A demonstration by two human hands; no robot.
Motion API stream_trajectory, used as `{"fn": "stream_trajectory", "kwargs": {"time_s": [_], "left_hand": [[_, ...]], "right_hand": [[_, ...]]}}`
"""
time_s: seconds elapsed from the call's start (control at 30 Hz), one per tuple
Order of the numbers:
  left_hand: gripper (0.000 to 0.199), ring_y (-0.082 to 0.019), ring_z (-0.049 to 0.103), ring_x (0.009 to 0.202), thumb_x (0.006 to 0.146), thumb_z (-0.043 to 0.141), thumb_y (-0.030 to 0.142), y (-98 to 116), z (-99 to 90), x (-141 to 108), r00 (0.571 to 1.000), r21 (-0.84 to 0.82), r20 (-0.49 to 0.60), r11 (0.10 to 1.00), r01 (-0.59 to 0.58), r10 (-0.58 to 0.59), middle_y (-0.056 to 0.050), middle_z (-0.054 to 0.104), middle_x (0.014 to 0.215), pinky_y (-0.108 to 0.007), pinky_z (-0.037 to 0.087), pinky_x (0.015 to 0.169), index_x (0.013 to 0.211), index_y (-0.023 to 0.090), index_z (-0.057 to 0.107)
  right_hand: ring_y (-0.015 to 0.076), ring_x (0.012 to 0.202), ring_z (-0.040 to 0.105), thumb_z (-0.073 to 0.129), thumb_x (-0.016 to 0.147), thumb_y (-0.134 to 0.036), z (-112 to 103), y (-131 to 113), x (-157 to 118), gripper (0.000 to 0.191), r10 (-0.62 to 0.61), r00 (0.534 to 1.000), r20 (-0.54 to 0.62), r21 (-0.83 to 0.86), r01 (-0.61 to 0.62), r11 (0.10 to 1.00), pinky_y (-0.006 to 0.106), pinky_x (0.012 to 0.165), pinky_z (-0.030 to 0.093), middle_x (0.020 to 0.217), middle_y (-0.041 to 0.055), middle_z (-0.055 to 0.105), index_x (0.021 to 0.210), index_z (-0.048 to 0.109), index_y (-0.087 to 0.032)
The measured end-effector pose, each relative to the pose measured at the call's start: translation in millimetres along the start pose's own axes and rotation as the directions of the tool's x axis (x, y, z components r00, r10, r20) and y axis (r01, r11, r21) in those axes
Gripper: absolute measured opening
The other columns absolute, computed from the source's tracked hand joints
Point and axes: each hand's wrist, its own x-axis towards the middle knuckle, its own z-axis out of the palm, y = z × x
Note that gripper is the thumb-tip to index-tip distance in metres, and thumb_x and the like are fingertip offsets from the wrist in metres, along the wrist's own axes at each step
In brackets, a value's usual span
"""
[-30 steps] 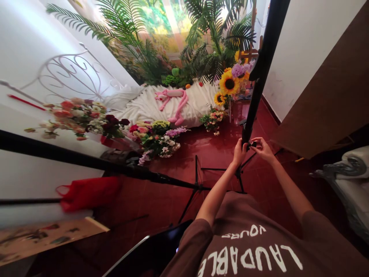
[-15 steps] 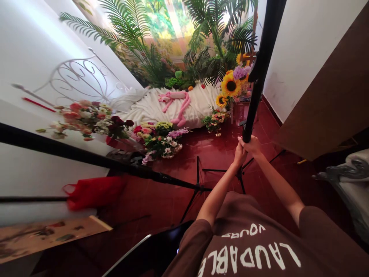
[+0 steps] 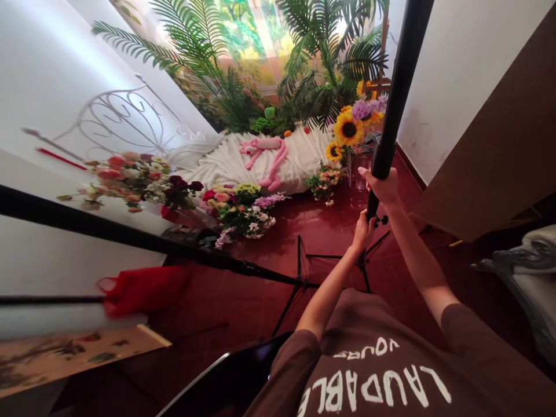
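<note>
A black light stand (image 3: 402, 98) rises from a tripod base (image 3: 364, 269) on the floor and leaves the top of the view. My right hand (image 3: 384, 184) is wrapped round its thick upper tube, the thumb out to the left. Lower down, my left hand (image 3: 364, 231) grips the thinner section, beside a small black knob (image 3: 382, 220). A gap separates the two hands. The palms and some fingers are hidden behind the pole.
A second black pole (image 3: 108, 231) crosses the left side, its legs spread on the red floor (image 3: 260, 301). Ahead are flower bunches (image 3: 247, 214), sunflowers (image 3: 348, 128) and a pink plush toy (image 3: 269, 150) on white cloth. A brown panel (image 3: 486, 156) stands right.
My right hand has moved up the pole, away from the left hand, which stays low. A bulky fitting seen on the upper pole no longer shows, and the knob has come into sight.
</note>
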Motion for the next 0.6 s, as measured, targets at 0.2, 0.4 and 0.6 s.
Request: {"fn": "stream_trajectory", "kwargs": {"time_s": [0.2,0.4,0.6], "left_hand": [[0.035,-0.014,0.061,0.077,0.095,0.042,0.040,0.7,2.3,1.1,1.000,-0.028,-0.027,1.000,-0.007,0.007,-0.008,0.066,0.094,-0.029,0.048,0.076,0.121,0.017,0.046],[0.034,-0.013,0.061,0.078,0.095,0.043,0.036,-5.5,3.5,0.5,0.999,-0.038,-0.035,0.999,-0.030,0.028,-0.008,0.065,0.095,-0.027,0.048,0.074,0.122,0.016,0.047],[0.034,-0.011,0.061,0.075,0.095,0.043,0.039,-11.4,4.0,1.1,0.996,-0.057,-0.042,0.996,-0.075,0.073,-0.006,0.064,0.094,-0.025,0.048,0.075,0.121,0.017,0.048]], "right_hand": [[0.0141,0.056,0.062,0.066,0.078,-0.055,-2.0,-7.0,-0.9,0.039,-0.046,0.999,-0.002,-0.044,0.046,0.998,0.026,0.053,0.048,0.053,-0.0018,0.056,0.070,0.061,-0.017],[0.0173,0.083,0.066,0.070,0.076,-0.051,-32.6,15.0,-31.8,0.048,-0.149,0.985,0.088,-0.166,0.162,0.973,0.031,0.075,0.054,0.091,0.0025,0.066,0.111,0.054,-0.022],[0.0234,0.100,0.063,0.067,0.080,-0.042,-79.5,79.5,-81.1,0.041,-0.099,0.954,0.282,-0.312,0.189,0.931,0.043,0.087,0.052,0.110,0.0090,0.064,0.113,0.054,-0.022]]}}
